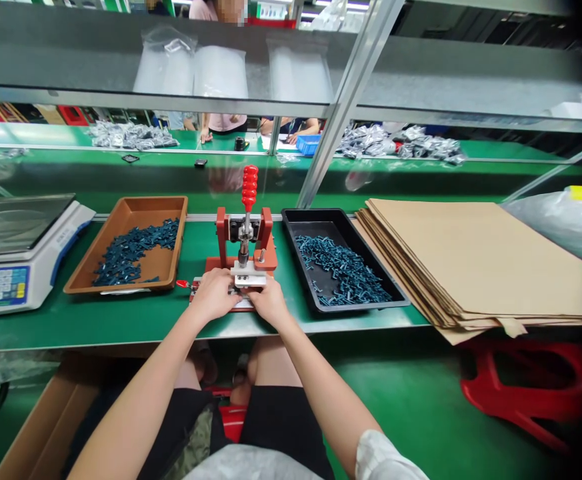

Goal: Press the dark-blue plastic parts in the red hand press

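Note:
A red bench press [245, 240] with a ribbed red handle [249, 188] stands on the green bench, its plunger raised above a small fixture. My left hand [215, 295] and my right hand [271, 301] rest together on the press's base plate, fingers curled down at the fixture. Whatever lies under my fingers is hidden. A small red-tipped lever [183, 283] sticks out to the left of my left hand. A brown tray [121, 220] to the left holds dark blue-green plastic parts, and a black tray [315, 223] to the right holds a similar heap.
A digital scale [15, 257] stands at the far left. A stack of flat cardboard sheets [481, 260] lies on the right, beside a plastic bag [555, 227]. A metal shelf [171, 93] runs overhead. A red stool [525, 380] stands on the floor. Co-workers sit across the bench.

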`<state>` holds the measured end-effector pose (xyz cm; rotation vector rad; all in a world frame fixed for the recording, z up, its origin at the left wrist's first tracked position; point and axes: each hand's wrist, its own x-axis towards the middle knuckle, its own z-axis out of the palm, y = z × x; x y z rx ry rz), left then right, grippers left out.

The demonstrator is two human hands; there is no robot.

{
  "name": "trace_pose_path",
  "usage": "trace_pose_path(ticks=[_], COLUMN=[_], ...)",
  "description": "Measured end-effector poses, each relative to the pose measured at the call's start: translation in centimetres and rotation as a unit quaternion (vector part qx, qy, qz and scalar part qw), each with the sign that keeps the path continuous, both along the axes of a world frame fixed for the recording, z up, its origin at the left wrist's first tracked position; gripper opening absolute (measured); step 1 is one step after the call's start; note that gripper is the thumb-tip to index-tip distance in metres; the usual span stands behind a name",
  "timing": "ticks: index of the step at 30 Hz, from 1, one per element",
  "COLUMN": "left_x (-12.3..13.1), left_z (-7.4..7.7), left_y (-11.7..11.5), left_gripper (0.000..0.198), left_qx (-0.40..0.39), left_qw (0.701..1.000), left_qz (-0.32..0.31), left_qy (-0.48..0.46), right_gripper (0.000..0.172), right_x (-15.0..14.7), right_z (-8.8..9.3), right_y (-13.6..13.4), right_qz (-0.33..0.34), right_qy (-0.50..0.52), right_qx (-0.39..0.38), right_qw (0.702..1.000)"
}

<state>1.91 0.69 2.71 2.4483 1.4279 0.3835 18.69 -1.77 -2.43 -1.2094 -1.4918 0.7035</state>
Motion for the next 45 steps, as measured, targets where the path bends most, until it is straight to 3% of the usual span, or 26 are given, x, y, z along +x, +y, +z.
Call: trace_pose_path(ticks=[11, 16, 21, 26, 34, 39, 45], left_x=[0.1, 0.0, 0.1, 0.4, 0.8, 0.8, 0.7], left_z=[-0.2, -0.3, -0.2, 0.1, 0.3, 0.3, -0.1], left_y=[-0.2, -0.1, 0.1, 0.2, -0.1, -0.2, -0.2], left_gripper=[0.021, 0.02, 0.024, 0.024, 0.03, 0.03, 0.028], left_qx=[0.026, 0.035, 0.025, 0.023, 0.032, 0.029, 0.044], left_qw=[1.0, 0.999, 0.999, 0.999, 0.999, 0.999, 0.998], left_qz=[0.007, 0.008, 0.014, 0.019, 0.024, 0.025, 0.027], left_qy=[0.014, 0.009, 0.02, 0.024, 0.023, 0.019, 0.02], right_gripper=[0.026, 0.025, 0.036, 0.047, 0.042, 0.05, 0.028], right_x=[-0.2, 0.0, -0.3, -0.8, -1.6, -1.4, -1.2], right_z=[-0.1, 0.3, 0.3, 0.3, -0.2, 0.0, -0.1], right_y=[0.3, 0.5, 0.2, -0.1, 0.0, -0.1, -0.1], right_qz=[-0.01, 0.026, -0.017, -0.011, -0.041, -0.025, -0.047], right_qy=[-0.003, 0.008, -0.004, 0.004, 0.01, 0.014, -0.017], right_qx=[-0.018, -0.028, -0.006, 0.002, -0.022, -0.007, -0.015], right_qw=[1.0, 0.999, 1.0, 1.0, 0.999, 1.0, 0.999])
